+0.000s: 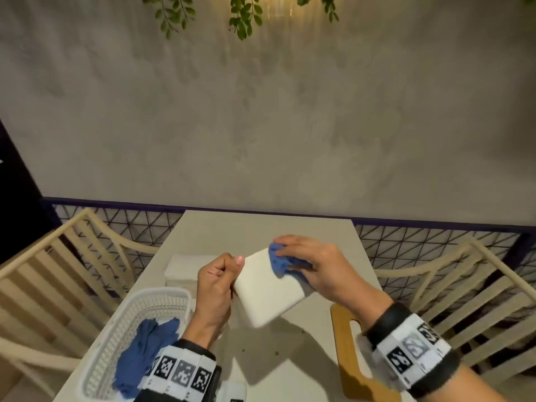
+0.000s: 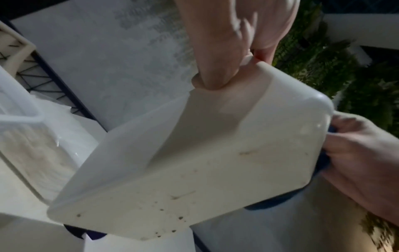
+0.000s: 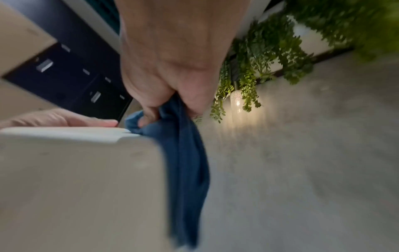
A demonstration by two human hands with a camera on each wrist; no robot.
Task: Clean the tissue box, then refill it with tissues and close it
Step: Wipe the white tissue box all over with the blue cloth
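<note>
A white tissue box [image 1: 265,288] is held tilted above the table. My left hand [image 1: 220,274] grips its left edge, thumb on top. In the left wrist view the box [image 2: 194,162] shows small dark specks on its lower face. My right hand [image 1: 307,262] presses a bunched blue cloth [image 1: 280,261] against the box's far right corner, fingers curled round the cloth. Seen from the right wrist, the cloth [image 3: 185,153] hangs down along the box's side [image 3: 75,179]. A stack of white tissues [image 1: 185,265] lies on the table behind my left hand.
A white slotted basket [image 1: 139,323] with another blue cloth [image 1: 148,343] sits at the table's front left. A wooden lid with a slot [image 1: 348,352] lies at the front right. Slatted chairs [image 1: 464,300] flank the table [image 1: 275,227]; a wall stands behind.
</note>
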